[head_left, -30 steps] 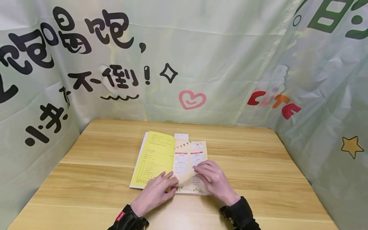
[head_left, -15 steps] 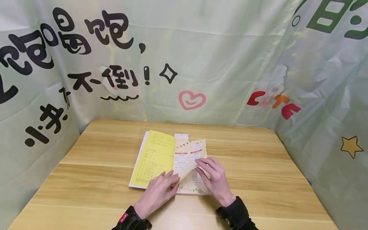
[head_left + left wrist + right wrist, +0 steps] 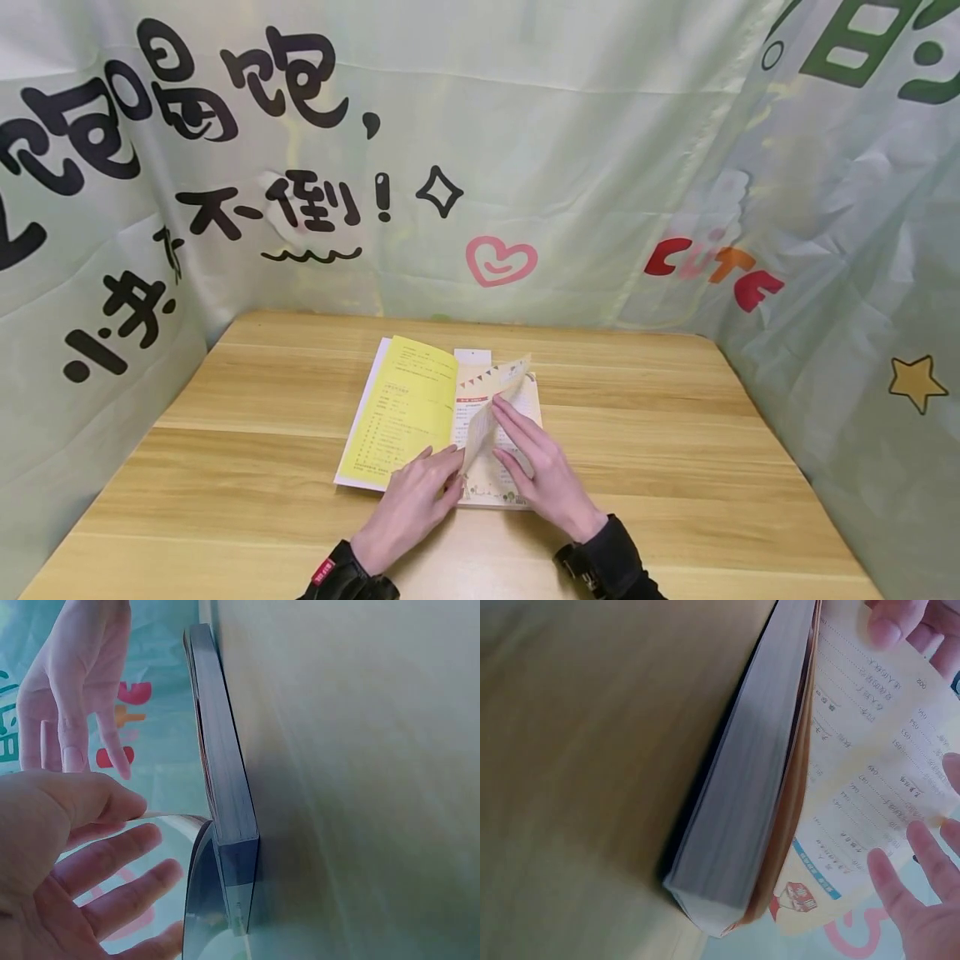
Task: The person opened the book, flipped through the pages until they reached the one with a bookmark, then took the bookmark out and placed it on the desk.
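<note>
The left hand (image 3: 411,502) pinches a raised page (image 3: 877,742) of the open book (image 3: 411,408) before it; the right hand (image 3: 546,477), fingers straight, touches that page.

hands (image 3: 408,506) (image 3: 546,477): two; book (image 3: 411,408): one; table (image 3: 675,467): one; pink heart (image 3: 498,268): one; yellow star (image 3: 918,385): one

Yellow page print (image 3: 405,417) illegible, sleeves (image 3: 615,557) cropped
</note>
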The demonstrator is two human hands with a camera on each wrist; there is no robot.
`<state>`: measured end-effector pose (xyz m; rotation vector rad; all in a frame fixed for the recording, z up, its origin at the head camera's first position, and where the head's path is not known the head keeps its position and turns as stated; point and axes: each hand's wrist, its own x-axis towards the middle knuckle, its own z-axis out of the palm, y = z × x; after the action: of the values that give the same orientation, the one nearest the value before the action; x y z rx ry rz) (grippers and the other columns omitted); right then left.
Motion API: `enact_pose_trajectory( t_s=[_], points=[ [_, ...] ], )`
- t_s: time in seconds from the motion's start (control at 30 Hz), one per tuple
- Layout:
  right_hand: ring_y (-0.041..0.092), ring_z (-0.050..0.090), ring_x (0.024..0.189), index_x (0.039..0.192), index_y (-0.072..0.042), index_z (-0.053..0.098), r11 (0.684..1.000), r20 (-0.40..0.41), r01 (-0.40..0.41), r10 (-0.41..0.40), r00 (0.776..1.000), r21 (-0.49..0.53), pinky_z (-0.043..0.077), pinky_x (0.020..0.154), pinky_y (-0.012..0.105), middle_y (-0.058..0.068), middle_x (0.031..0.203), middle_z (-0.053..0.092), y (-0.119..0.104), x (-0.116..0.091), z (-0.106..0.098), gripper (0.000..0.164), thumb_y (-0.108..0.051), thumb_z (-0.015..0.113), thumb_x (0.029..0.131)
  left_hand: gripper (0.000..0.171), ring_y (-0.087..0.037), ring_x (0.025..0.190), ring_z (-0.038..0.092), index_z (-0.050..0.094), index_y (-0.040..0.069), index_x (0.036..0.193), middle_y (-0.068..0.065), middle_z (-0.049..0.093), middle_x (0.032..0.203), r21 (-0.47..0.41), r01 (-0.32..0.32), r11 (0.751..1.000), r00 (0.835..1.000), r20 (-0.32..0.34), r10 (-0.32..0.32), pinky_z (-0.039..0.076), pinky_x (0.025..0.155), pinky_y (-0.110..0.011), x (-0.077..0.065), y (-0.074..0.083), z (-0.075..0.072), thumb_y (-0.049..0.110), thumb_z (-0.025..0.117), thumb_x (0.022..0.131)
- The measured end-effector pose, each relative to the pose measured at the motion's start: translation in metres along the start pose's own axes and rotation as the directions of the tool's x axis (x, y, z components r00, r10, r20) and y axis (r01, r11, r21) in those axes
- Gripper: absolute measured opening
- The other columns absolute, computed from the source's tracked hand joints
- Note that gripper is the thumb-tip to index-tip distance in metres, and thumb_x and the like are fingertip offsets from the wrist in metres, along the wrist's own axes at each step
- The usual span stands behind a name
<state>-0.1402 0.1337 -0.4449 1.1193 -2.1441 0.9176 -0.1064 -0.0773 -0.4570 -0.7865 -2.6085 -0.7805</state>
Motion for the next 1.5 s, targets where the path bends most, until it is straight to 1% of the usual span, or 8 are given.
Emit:
enact_pose_trajectory(
  t_s=[0.23,0.4,0.6,0.73,0.97,1.17,1.37,1.5],
  points=[
    [0.033,0.042,0.129,0.140,0.009,0.042,0.999,0.056,-0.032,0.032,0.998,0.007,0.045,0.099,0.050,0.025,0.146,0.038,-0.003,-0.001,0.002,0.061,0.003,0.065,0.083,0.013,-0.002,0.057,0.046,0.057,0.012,0.088,0.013,0.047,0.069,-0.038,-0.005,0.999,0.999,-0.041,0.003,0.050,0.093,-0.056,-0.001,0.001,0.000,0.004,0.065,0.083],
    [0.033,0.042,0.129,0.142,0.007,0.039,0.997,0.097,-0.056,0.051,0.994,0.051,0.045,0.099,0.050,0.025,0.149,0.034,-0.005,0.000,0.004,0.060,0.001,0.062,0.086,0.029,0.001,0.056,0.045,0.062,0.006,0.112,0.010,0.059,0.076,-0.063,0.004,0.998,0.997,-0.076,-0.008,0.052,0.092,-0.053,-0.002,0.003,-0.001,0.005,0.065,0.083],
    [0.032,0.038,0.132,0.146,0.004,0.034,0.993,0.133,-0.091,0.080,0.988,0.079,0.041,0.102,0.050,0.022,0.151,0.030,-0.007,0.000,0.009,0.062,-0.001,0.060,0.090,0.064,0.003,0.048,0.036,0.043,0.006,0.144,0.007,0.058,0.073,-0.105,0.023,0.994,0.992,-0.124,-0.036,0.045,0.042,-0.015,-0.004,0.004,-0.002,0.007,0.067,0.084],
    [0.031,0.033,0.135,0.148,0.003,0.030,0.986,0.182,-0.134,0.115,0.977,0.099,0.038,0.104,0.053,0.023,0.152,0.028,-0.008,0.001,0.012,0.060,-0.006,0.056,0.094,0.075,0.004,0.046,0.039,0.032,0.012,0.151,0.001,0.066,0.080,-0.171,0.018,0.985,0.986,-0.157,-0.045,0.039,0.038,-0.011,-0.003,0.003,-0.002,0.004,0.066,0.085],
    [0.033,0.045,0.127,0.149,0.004,0.025,0.948,0.273,-0.235,0.173,0.946,0.214,0.045,0.100,0.051,0.023,0.153,0.025,-0.011,0.001,0.018,0.059,-0.010,0.051,0.099,0.082,-0.017,0.082,0.067,0.021,0.013,0.154,-0.023,0.051,0.137,-0.242,0.005,0.970,0.973,-0.221,-0.060,0.059,0.081,-0.036,-0.003,0.001,-0.004,-0.001,0.064,0.086],
    [0.034,0.045,0.127,0.151,0.001,0.021,0.900,0.362,-0.324,0.209,0.908,0.293,0.046,0.100,0.050,0.019,0.156,0.021,-0.012,0.003,0.023,0.058,-0.014,0.047,0.101,0.086,-0.011,0.066,0.062,0.014,0.011,0.155,-0.027,0.053,0.133,-0.265,0.038,0.964,0.959,-0.262,-0.110,0.059,0.082,-0.037,-0.004,-0.001,-0.007,-0.001,0.064,0.086],
    [0.025,0.037,0.134,0.152,-0.002,0.022,0.911,0.389,-0.334,0.225,0.893,0.239,0.036,0.108,0.049,0.014,0.156,0.022,-0.014,0.006,0.028,0.059,-0.018,0.048,0.101,0.090,-0.028,0.105,0.062,0.007,0.006,0.155,-0.030,0.045,0.139,-0.293,0.025,0.956,0.941,-0.316,-0.121,0.047,0.098,-0.046,-0.003,-0.003,-0.010,-0.005,0.063,0.085],
    [0.020,0.025,0.139,0.151,-0.001,0.025,0.924,0.408,-0.328,0.228,0.884,0.195,0.027,0.113,0.050,0.013,0.156,0.023,-0.015,0.008,0.029,0.059,-0.018,0.050,0.100,0.094,-0.026,0.100,0.065,0.007,0.004,0.154,-0.028,0.049,0.135,-0.305,0.012,0.952,0.921,-0.366,-0.129,0.051,0.092,-0.042,-0.004,-0.005,-0.012,-0.010,0.066,0.081]
  ],
)
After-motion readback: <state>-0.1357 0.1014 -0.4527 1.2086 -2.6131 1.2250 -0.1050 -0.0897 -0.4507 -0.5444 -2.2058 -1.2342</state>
